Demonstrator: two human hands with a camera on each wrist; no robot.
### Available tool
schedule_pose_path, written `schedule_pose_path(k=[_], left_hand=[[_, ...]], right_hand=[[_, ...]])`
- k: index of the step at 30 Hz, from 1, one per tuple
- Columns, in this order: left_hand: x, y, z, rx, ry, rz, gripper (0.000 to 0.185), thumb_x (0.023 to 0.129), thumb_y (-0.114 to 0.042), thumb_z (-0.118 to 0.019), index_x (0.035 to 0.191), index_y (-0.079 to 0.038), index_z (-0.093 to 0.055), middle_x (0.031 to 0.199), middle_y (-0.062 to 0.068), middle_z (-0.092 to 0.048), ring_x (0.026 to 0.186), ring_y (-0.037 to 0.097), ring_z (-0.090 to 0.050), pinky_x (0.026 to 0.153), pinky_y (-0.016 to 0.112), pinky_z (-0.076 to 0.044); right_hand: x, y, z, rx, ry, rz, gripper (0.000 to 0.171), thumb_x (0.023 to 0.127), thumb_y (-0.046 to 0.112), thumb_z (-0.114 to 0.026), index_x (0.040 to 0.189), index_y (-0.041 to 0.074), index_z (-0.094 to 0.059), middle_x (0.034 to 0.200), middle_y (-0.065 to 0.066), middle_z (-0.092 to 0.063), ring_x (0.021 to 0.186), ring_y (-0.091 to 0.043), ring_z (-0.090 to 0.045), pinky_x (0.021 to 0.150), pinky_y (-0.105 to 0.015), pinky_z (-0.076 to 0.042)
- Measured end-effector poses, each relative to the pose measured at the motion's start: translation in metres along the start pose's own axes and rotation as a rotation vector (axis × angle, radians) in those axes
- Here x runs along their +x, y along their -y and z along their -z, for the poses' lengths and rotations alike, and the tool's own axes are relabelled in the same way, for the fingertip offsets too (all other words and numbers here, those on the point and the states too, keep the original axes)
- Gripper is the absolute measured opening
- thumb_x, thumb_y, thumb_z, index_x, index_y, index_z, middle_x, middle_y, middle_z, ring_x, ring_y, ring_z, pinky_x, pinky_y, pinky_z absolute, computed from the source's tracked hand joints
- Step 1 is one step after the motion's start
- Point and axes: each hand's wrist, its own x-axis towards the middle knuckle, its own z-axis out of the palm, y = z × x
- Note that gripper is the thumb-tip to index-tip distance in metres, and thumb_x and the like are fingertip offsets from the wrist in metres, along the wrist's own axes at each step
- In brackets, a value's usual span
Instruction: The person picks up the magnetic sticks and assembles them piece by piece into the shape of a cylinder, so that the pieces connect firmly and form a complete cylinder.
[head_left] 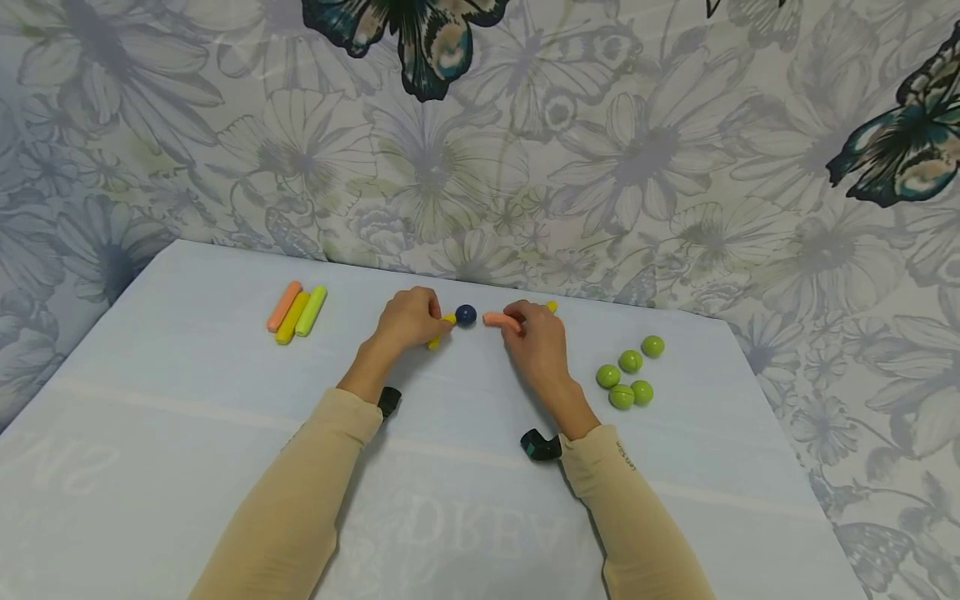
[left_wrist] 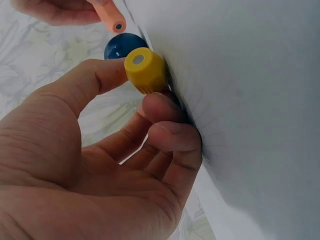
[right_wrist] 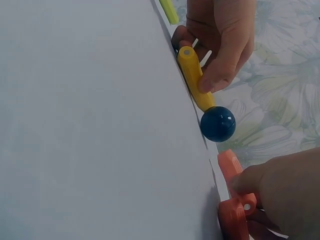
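Note:
My left hand [head_left: 405,322] pinches a short yellow stick [right_wrist: 189,67] between thumb and fingers, low over the white cloth. A grey dot marks the stick's near end, and its far end meets a dark blue ball [head_left: 466,316]. On the ball's other side, my right hand [head_left: 542,343] holds an orange stick [head_left: 498,319] whose tip points at the ball across a small gap. In the left wrist view that orange stick [left_wrist: 111,17] shows a dark dot on its end. Beyond the right hand pokes a yellow tip [head_left: 552,306], the rest hidden by the hand.
Orange [head_left: 284,307], yellow [head_left: 292,317] and light green [head_left: 311,311] sticks lie side by side at the left. Several green balls [head_left: 622,396] are grouped right of the right hand. The white-covered table [head_left: 187,350] ends at a patterned wall [head_left: 480,183].

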Motion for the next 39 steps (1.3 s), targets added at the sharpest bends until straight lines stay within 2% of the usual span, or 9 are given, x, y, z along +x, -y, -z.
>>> schedule_pose_path(k=[8, 12, 18, 22, 27, 31, 35, 39], left_hand=[[-0.001, -0.001, -0.001, -0.011, 0.026, -0.050, 0.018, 0.090, -0.020, -0.076, 0.087, -0.006, -0.065, 0.082, 0.006, -0.062, 0.072, 0.021, -0.056, 0.063, 0.029, -0.042], [-0.001, -0.002, -0.001, -0.013, 0.031, -0.057, 0.017, 0.090, -0.019, -0.076, 0.088, -0.006, -0.065, 0.082, 0.006, -0.062, 0.072, 0.021, -0.056, 0.064, 0.029, -0.043], [-0.002, -0.002, 0.002, -0.030, 0.002, -0.009, 0.019, 0.091, -0.020, -0.076, 0.089, -0.005, -0.064, 0.087, 0.010, -0.064, 0.075, 0.023, -0.058, 0.064, 0.030, -0.045], [-0.002, 0.000, 0.003, -0.021, -0.035, 0.025, 0.021, 0.091, -0.022, -0.077, 0.087, -0.005, -0.064, 0.088, 0.011, -0.064, 0.076, 0.024, -0.059, 0.064, 0.031, -0.046], [-0.001, 0.001, 0.003, -0.006, -0.072, 0.040, 0.023, 0.091, -0.023, -0.077, 0.084, -0.006, -0.064, 0.086, 0.010, -0.065, 0.075, 0.025, -0.060, 0.064, 0.032, -0.047], [-0.001, 0.001, 0.003, 0.007, -0.098, 0.067, 0.024, 0.090, -0.023, -0.077, 0.082, -0.006, -0.062, 0.084, 0.010, -0.064, 0.075, 0.025, -0.059, 0.062, 0.032, -0.047], [0.000, 0.002, 0.003, 0.004, -0.115, 0.101, 0.026, 0.090, -0.024, -0.078, 0.080, -0.006, -0.061, 0.083, 0.010, -0.063, 0.073, 0.025, -0.058, 0.060, 0.032, -0.045], [0.001, 0.002, 0.005, -0.006, -0.104, 0.109, 0.026, 0.091, -0.024, -0.077, 0.081, -0.006, -0.060, 0.082, 0.010, -0.062, 0.069, 0.024, -0.058, 0.057, 0.031, -0.044]], right_hand=[[0.000, 0.001, 0.000, 0.010, 0.040, -0.028, 0.016, 0.093, 0.013, -0.081, 0.108, 0.008, -0.077, 0.097, -0.010, -0.078, 0.091, -0.028, -0.068, 0.085, -0.046, -0.051], [0.000, 0.001, 0.000, 0.020, 0.049, -0.029, 0.016, 0.092, 0.011, -0.081, 0.108, 0.009, -0.077, 0.098, -0.009, -0.078, 0.093, -0.028, -0.068, 0.085, -0.045, -0.049], [-0.001, 0.002, -0.002, 0.047, 0.022, 0.033, 0.015, 0.094, 0.020, -0.082, 0.104, 0.009, -0.079, 0.095, -0.007, -0.078, 0.089, -0.026, -0.069, 0.081, -0.042, -0.050], [-0.001, 0.002, -0.005, 0.078, 0.047, 0.079, 0.019, 0.094, 0.021, -0.082, 0.105, 0.007, -0.078, 0.093, -0.008, -0.077, 0.089, -0.026, -0.070, 0.082, -0.041, -0.053], [-0.002, 0.003, -0.005, 0.089, 0.109, 0.074, 0.020, 0.095, 0.018, -0.081, 0.111, 0.007, -0.076, 0.097, -0.007, -0.077, 0.093, -0.023, -0.070, 0.086, -0.041, -0.054], [0.000, 0.001, -0.003, 0.100, 0.121, 0.078, 0.022, 0.097, 0.018, -0.077, 0.115, 0.006, -0.076, 0.103, -0.008, -0.077, 0.098, -0.024, -0.070, 0.088, -0.041, -0.055], [0.002, 0.001, 0.008, 0.085, 0.121, 0.060, 0.023, 0.097, 0.015, -0.075, 0.118, 0.005, -0.075, 0.108, -0.009, -0.077, 0.099, -0.025, -0.071, 0.086, -0.041, -0.056], [0.006, -0.005, 0.025, 0.074, 0.110, 0.023, 0.024, 0.098, 0.013, -0.074, 0.121, 0.004, -0.073, 0.108, -0.011, -0.077, 0.097, -0.027, -0.073, 0.084, -0.043, -0.057]])
